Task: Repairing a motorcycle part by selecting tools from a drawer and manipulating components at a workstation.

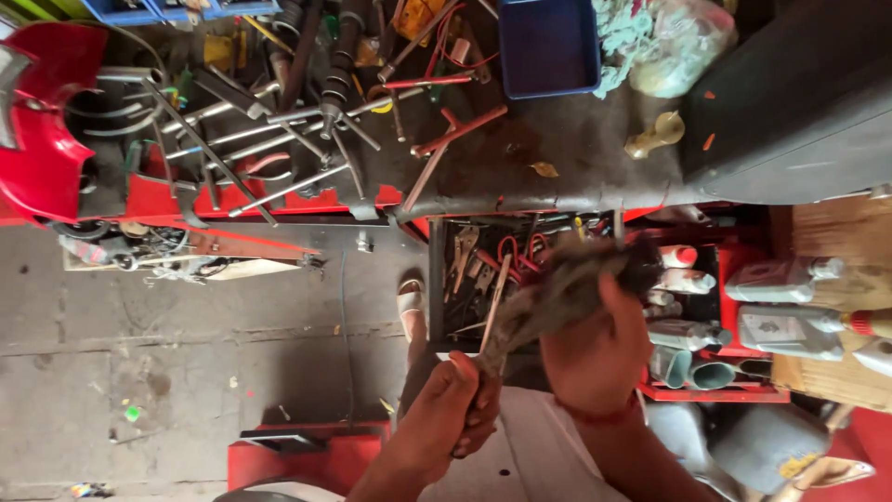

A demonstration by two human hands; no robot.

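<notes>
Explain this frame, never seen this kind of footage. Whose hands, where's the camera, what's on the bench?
There is one picture, from a camera worn on a person's head, looking down. No machine: two bare hands. The left hand and right hand both grip a dirty grey rag, stretched between them. Above lies a dark workbench top strewn with long T-handle wrenches, with a blue plastic tray beside them. Below the rag, an open red tool drawer holds hand tools. Grey oil bottles lie at right.

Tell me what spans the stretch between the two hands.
In the head view, a dirty grey rag runs from the left hand up to the right hand; both grip it, twisted, above an open tool drawer.
</notes>
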